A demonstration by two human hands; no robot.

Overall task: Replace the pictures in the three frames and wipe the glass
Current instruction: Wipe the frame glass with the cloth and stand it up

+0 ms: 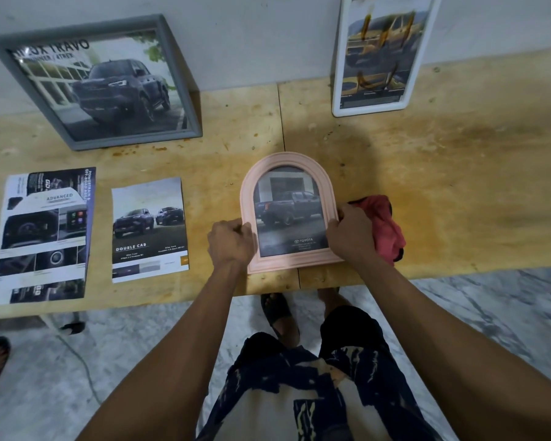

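Pink frame lies face up near the table front edge, right in front of you, truck picture showing behind the glass. You've got it by both long sides, probably to keep it from sliding or to lift it. Left hand curls over the left rail, fingers wrapped on the edge. Right hand does the same on the right rail, with the red cloth bunched just behind it; can't tell if those fingers also pinch the cloth. Both arms reach forward, wrists low, knuckles up. Grey frame and white frame lean on the wall, well apart. Two loose prints lie flat to the left, likely swapped-out or spare pictures.
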